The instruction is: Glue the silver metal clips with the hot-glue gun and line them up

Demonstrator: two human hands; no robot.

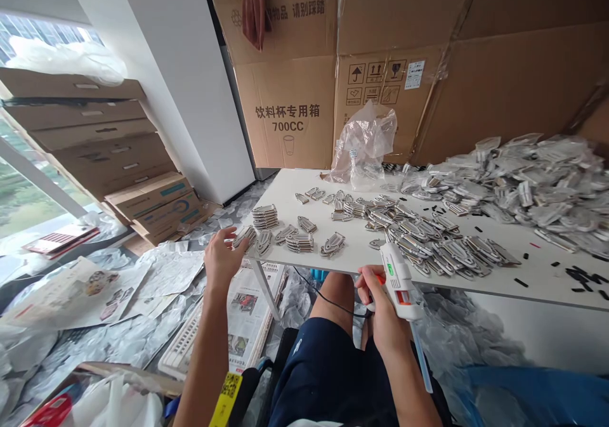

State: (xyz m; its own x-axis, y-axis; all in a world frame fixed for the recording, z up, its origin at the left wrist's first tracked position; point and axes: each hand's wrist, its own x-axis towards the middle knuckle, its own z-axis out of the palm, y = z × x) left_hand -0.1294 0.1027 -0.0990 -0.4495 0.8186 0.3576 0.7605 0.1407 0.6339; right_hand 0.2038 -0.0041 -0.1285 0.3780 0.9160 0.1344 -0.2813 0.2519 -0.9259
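Note:
At the table's left front edge, my left hand (223, 256) is closed, fingers and thumb at the end of a small stack of flat grey pieces (244, 238), pointed and frame-like. My right hand (386, 316) grips a white hot glue gun (396, 278) in front of the table edge. The gun's nozzle points up toward the table, and a pale glue stick (422, 358) sticks out of its back. Close to my left hand stands a taller stack of the same pieces (264, 217), with smaller stacks (299, 243) to its right.
A loose heap of grey pieces (423, 236) covers the middle of the white table (342, 263). Bagged pieces (523, 173) pile up at the right, near small black strips (583, 278). Cardboard (290, 78) walls the back. A black cord (328, 301) hangs by my knee.

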